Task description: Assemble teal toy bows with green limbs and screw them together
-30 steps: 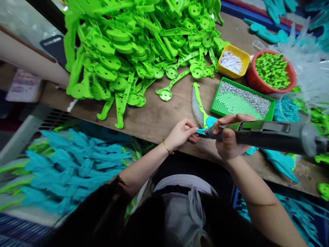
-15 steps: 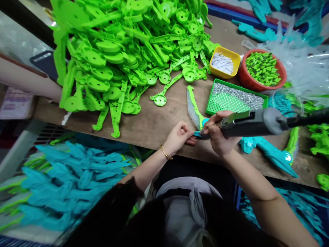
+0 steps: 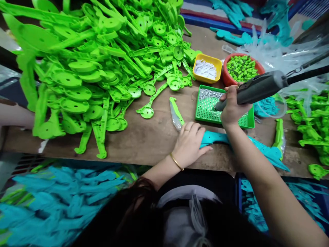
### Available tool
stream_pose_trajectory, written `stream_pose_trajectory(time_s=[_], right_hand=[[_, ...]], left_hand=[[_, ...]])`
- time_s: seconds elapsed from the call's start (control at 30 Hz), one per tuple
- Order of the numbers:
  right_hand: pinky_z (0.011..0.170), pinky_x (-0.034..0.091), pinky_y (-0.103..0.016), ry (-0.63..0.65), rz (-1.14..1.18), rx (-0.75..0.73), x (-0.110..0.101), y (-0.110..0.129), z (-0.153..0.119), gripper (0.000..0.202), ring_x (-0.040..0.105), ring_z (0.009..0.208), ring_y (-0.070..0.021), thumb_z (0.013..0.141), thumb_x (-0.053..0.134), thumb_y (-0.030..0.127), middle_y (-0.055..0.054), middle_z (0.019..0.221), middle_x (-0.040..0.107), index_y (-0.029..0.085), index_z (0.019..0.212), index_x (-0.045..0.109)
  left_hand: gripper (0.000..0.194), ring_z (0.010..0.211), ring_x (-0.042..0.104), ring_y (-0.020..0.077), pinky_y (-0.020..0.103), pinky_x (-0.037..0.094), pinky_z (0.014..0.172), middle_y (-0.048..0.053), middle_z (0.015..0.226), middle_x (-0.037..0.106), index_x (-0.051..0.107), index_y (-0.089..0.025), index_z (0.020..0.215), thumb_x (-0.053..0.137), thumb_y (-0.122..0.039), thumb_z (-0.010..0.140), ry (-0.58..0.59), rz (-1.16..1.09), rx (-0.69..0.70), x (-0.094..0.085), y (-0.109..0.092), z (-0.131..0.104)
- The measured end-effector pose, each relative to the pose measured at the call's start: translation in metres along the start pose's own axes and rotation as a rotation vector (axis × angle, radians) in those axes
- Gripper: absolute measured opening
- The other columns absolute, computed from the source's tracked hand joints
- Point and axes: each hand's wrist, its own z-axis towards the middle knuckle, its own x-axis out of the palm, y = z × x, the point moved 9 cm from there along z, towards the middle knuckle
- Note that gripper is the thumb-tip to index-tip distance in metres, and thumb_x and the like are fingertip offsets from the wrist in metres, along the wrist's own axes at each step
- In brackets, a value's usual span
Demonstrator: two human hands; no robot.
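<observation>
My left hand [image 3: 189, 142] presses down over the left end of a blue plastic part [image 3: 217, 137] lying on the bench, its thumb along the near side. My right hand [image 3: 233, 108] grips a dark electric screwdriver [image 3: 260, 87]. The driver's tip points down into a green perforated tray [image 3: 202, 112], where small silver screws lie along the far side. A green arm with a clear blade [image 3: 177, 115] sticks out beyond my left fingers. Another green arm [image 3: 279, 139] meets the blue part's right end. My right forearm hides some of the blue part.
A large pile of green plastic parts [image 3: 102, 68] covers the bench's left. Behind the tray stand a yellow tub [image 3: 218, 70] of white pieces and a red bowl [image 3: 227, 73] of green pieces. Blue parts [image 3: 59, 195] lie heaped below left. A cable [image 3: 308, 73] trails from the driver.
My right hand has lifted the screwdriver from the blue part to over the screw tray. My left hand has gone from a pinch to lying over the part. The view has shifted.
</observation>
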Motion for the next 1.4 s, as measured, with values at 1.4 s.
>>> stream_pose_trajectory(time_s=[1.4], right_hand=[[0.054,0.051,-0.025,0.434,0.154,0.228,0.008,0.056,-0.047,0.021,0.056,0.055,-0.0085,0.082,0.066,0.03,0.005,0.074,0.058,0.028,0.1,0.056]], left_hand=[[0.041,0.106,0.05,0.03,0.044,0.043,0.095,0.013,0.107,0.058,0.061,-0.012,0.103,0.07,-0.042,0.076,0.09,0.098,-0.163,0.014,0.028,-0.002]])
